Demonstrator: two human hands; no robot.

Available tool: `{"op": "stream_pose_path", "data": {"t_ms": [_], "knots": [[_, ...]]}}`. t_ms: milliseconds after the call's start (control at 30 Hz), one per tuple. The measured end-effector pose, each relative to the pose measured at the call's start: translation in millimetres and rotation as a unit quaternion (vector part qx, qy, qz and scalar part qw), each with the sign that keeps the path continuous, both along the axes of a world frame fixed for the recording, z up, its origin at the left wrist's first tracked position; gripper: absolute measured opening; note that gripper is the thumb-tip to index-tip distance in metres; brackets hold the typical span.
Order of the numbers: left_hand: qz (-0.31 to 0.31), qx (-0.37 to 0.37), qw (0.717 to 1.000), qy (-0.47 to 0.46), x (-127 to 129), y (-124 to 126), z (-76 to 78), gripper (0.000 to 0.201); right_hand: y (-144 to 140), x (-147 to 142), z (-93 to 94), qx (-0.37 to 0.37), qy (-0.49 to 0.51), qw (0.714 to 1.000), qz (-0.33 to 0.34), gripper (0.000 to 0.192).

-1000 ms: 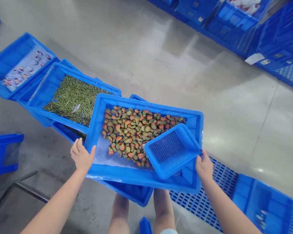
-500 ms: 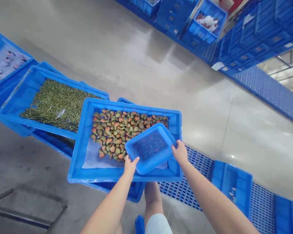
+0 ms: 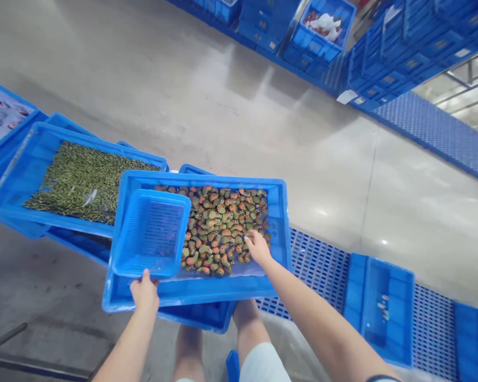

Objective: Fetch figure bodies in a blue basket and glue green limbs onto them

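My left hand (image 3: 145,292) is closed on the near rim of a small blue perforated basket (image 3: 153,231), thumb on top. The basket has nothing in it and rests over the left part of a large blue crate (image 3: 239,289). Many small green and orange bird-like pieces (image 3: 213,223) lie in the crate on a pale sheet. Over the right side of these pieces is my right hand (image 3: 258,245), its fingers reaching down at them. Its fingertips are partly hidden, and no piece shows clearly in its grasp.
Left of the crate, another blue crate (image 3: 16,175) holds many small green pieces (image 3: 83,183). Blue crates (image 3: 394,69) stand stacked at the upper right. A perforated blue pallet (image 3: 318,260) with a blue bin (image 3: 378,307) lies at right. A metal bar (image 3: 35,361) is at lower left.
The small basket has moved from the crate's right side to its left, in my left hand. My right hand has let go of the basket and moved over the bird-like pieces.
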State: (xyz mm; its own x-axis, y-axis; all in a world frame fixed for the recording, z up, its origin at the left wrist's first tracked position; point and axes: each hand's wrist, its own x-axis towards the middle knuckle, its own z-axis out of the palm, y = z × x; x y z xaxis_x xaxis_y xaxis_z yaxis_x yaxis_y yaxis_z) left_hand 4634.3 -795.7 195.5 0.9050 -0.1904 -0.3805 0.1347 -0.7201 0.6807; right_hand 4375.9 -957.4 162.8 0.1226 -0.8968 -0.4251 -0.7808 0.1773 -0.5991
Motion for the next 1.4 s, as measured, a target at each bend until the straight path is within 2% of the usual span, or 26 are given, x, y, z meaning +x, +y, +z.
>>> {"op": "stream_pose_path", "data": {"t_ms": [67,200,267,333,433,500,567,700,867,1000,1100,1233,1400], "knots": [[-0.017,0.006,1.000,0.024,-17.2,5.5,-4.2,0.027,-18.4,7.1,-6.2,0.004,0.026,1.000,0.010,0.026],[-0.118,0.022,0.992,0.048,-56.8,11.4,-6.1,0.023,-53.9,11.5,-15.0,0.029,0.095,0.995,-0.012,0.036],[-0.165,0.031,0.985,0.047,-67.2,0.7,-12.6,0.025,-62.7,7.9,-19.0,0.055,0.123,0.991,-0.027,0.040],[-0.177,0.057,0.982,0.031,-69.1,-17.2,-25.3,0.034,-62.8,2.3,-22.0,0.081,0.133,0.987,-0.028,0.042],[-0.159,0.109,0.981,0.018,-68.2,-42.3,-47.2,0.046,-47.2,-3.7,-23.7,0.120,0.109,0.987,0.002,0.038],[-0.163,0.120,0.979,0.022,-73.2,-50.4,-56.1,0.047,-29.0,-3.3,-23.0,0.151,0.074,0.985,0.029,0.034],[-0.183,0.113,0.976,0.029,-83.7,-50.9,-57.6,0.045,-7.9,0.6,-21.7,0.180,0.034,0.982,0.050,0.031],[-0.232,0.102,0.966,0.046,-107.1,-40.2,-46.7,0.043,27.8,10.6,-22.5,0.225,-0.047,0.972,0.052,0.031],[-0.268,0.127,0.950,0.101,-107.7,-34.7,-40.3,0.037,45.2,12.0,-31.8,0.297,-0.154,0.942,-0.026,0.023],[-0.245,0.135,0.948,0.153,-100.4,-44.6,-45.3,0.030,55.1,10.1,-31.7,0.351,-0.230,0.898,-0.130,0.024],[-0.207,0.121,0.955,0.176,-106.9,-51.5,-47.5,0.030,65.3,15.0,-27.1,0.375,-0.272,0.863,-0.201,0.028],[-0.177,0.088,0.963,0.183,-125.3,-54.4,-46.6,0.032,76.2,26.4,-19.9,0.355,-0.317,0.837,-0.270,0.026],[-0.171,0.027,0.968,0.180,-138.9,-53.5,-31.2,0.030,81.6,29.2,1.2,0.360,-0.333,0.817,-0.303,0.029]]}}
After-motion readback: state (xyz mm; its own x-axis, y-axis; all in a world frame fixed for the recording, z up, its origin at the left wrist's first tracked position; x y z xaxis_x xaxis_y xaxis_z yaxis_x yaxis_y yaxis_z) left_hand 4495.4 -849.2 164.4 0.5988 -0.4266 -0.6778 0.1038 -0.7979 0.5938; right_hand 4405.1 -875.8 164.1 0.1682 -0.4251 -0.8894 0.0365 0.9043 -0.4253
